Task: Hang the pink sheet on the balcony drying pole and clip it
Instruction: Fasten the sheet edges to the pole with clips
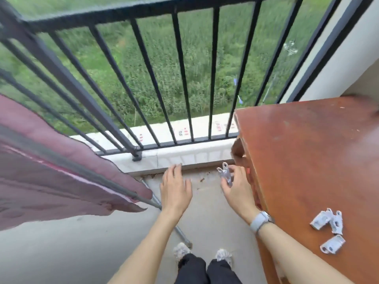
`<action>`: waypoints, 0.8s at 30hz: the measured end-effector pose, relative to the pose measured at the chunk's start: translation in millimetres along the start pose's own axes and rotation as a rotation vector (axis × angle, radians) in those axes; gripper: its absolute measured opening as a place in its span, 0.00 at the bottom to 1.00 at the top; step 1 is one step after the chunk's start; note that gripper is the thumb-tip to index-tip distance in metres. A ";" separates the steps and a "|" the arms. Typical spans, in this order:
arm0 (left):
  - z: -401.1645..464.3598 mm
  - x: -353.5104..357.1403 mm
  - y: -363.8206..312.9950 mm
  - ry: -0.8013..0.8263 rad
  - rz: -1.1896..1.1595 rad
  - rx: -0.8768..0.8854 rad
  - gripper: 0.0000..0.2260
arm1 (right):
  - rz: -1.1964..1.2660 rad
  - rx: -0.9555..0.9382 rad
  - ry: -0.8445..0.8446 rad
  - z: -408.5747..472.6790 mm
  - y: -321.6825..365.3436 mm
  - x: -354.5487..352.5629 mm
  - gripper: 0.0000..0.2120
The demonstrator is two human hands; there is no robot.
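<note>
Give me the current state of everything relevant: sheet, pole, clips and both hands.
Pink sheet: draped over the pole, no clip visible on it.
Drying pole: carrying the sheet, bare end sticking out.
Clip in hand: held in the right hand's fingers.
Spare clips: three, loose on the brown table.
Left hand: open, empty.
Right hand: gripping the clip.

Worn reddish-brown wooden table (311, 152) fills right of frame; three white plastic clothes clips (328, 228) lie clustered near its lower right edge. Grey concrete balcony floor (61, 253) lower left.
</note>
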State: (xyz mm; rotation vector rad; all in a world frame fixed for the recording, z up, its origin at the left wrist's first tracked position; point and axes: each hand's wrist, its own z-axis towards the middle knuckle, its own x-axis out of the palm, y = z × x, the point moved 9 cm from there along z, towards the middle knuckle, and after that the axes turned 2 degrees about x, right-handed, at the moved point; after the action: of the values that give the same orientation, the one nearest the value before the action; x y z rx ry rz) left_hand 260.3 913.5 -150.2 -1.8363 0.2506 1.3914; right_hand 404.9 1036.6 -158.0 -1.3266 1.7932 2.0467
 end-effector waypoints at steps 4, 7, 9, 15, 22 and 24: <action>-4.9 -116.4 46.9 -0.334 -0.067 -0.026 0.17 | 0.146 -0.053 0.094 13.7 88.5 52.1 0.11; -23.6 -193.4 73.0 -0.606 -0.121 -0.002 0.12 | 0.247 -0.194 0.170 14.0 164.8 81.7 0.17; -38.7 -234.8 89.9 -0.751 -0.137 -0.040 0.07 | 0.294 -0.292 0.239 11.1 215.2 96.2 0.19; -64.1 -318.7 101.4 -1.072 -0.140 -0.139 0.13 | 0.534 -0.443 0.458 0.2 340.8 111.3 0.11; -52.9 -360.4 84.5 -1.196 -0.252 -0.101 0.05 | 0.709 -0.611 0.564 6.1 431.6 96.7 0.08; -52.0 -362.0 79.9 -1.217 -0.278 -0.054 0.03 | 0.639 -0.686 0.566 10.5 443.0 96.3 0.05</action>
State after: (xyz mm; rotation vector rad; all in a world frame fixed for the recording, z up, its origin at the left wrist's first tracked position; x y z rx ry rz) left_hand 115.2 717.5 133.7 -0.7438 -0.6381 2.0175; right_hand 77.2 872.9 109.3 -1.8144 1.9943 3.0800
